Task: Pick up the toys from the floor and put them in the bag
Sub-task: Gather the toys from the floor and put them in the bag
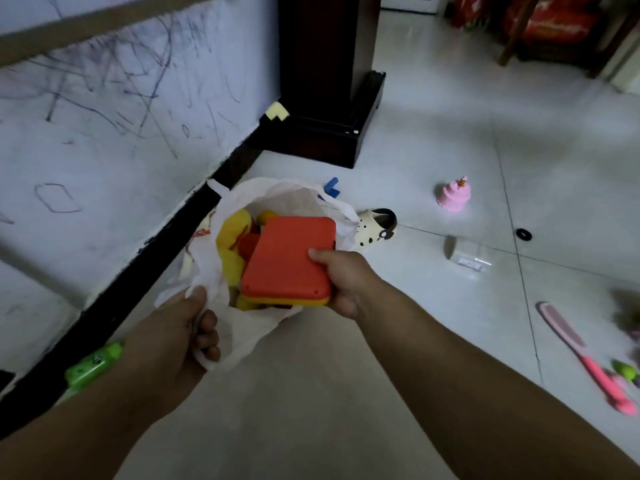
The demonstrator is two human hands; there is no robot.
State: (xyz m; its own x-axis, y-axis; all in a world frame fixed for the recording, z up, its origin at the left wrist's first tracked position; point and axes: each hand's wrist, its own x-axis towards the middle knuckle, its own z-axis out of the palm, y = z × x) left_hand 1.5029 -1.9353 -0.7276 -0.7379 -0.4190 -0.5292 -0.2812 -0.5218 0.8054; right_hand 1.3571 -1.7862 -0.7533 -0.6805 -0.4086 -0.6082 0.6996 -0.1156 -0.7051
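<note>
Now, R hand point(346, 278) grips orange toy point(289, 258) over bag point(287, 194), L hand point(187, 327) pinches rim, skirting point(166, 244) beside

Bag point(242, 327) mouth largely filled by orange toy point(291, 258) and yellow toys point(230, 244), wall point(104, 133) close on the left, cabinet point(322, 64) behind, shoe point(375, 230) just beside the bag's right, open floor point(311, 393) in the foreground, clear box point(467, 256) and comb point(571, 344) farther right.

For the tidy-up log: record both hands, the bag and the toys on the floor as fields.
left hand: grips the rim of the white bag
right hand: holds the orange flat toy at the bag's mouth
in bag: yellow toys
on floor: pink cake toy, blue block, pink comb, green toy
</note>
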